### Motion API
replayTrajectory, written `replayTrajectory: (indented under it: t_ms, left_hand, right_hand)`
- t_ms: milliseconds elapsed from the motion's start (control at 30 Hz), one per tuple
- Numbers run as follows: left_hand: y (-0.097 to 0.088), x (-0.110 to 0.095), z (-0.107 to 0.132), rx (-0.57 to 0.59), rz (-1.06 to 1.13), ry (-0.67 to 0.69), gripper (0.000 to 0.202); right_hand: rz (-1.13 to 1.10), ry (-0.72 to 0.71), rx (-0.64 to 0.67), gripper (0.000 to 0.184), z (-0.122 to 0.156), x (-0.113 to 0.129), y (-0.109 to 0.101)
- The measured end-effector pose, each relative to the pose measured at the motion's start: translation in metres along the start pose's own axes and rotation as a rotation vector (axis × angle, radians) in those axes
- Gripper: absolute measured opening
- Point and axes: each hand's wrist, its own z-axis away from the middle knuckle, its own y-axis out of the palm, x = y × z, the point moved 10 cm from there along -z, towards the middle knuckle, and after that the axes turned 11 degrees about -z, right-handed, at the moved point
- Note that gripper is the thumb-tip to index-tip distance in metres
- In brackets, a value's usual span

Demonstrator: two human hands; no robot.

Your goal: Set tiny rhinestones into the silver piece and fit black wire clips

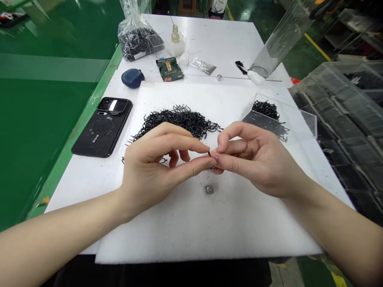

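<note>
Foam sheet [194, 231] under your arms is white with a few black specks, and right over it your left hand [155, 167] and right hand [254, 159] come together at the fingertips, both pinched on a tiny black wire bit [209, 154]. Just below your fingers, a small metal cube [209, 189] sits on the foam. Past your hands you've got a loose pile of black wire bits [176, 121], and off to the right a clear plastic tray [269, 115] with more of them inside. To the left there's a phone [103, 126] in a black case on the white table [209, 36]. Further up you've got a blue pouch [133, 78], a green packet [169, 68], a small bottle [175, 42], a bag of black bits [137, 42] and a tilted clear tube [281, 40]. Clear bins [338, 99] sit on your right, a green bench [38, 119] on your left.
</note>
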Motion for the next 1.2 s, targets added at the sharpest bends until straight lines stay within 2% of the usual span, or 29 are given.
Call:
replayTrajectory:
  t_ms: [167,467,733,833,1000,1200]
  left_hand:
    - [0.003,-0.001,-0.001,0.014,0.003,-0.021,0.014]
    - [0.005,-0.003,-0.002,0.041,0.003,-0.010,0.011]
    - [0.006,-0.001,-0.001,0.049,0.038,-0.030,0.011]
    - [0.008,0.003,0.001,0.057,0.093,-0.071,0.017]
    - [0.008,0.014,0.005,0.048,0.150,-0.190,0.043]
    - [0.005,0.010,0.003,0.020,0.134,-0.143,0.046]
  right_hand:
    - [0.003,0.011,-0.008,0.031,0.001,0.000,-0.001]
    - [0.002,0.030,-0.020,0.031,0.002,-0.001,-0.002]
    - [0.090,-0.036,-0.040,0.031,0.002,0.004,-0.003]
    - [0.198,-0.146,-0.059,0.027,0.004,0.012,-0.003]
    - [0.482,-0.504,-0.089,0.021,0.019,0.040,0.006]
    - [0.589,-0.583,-0.046,0.021,0.024,0.043,0.012]
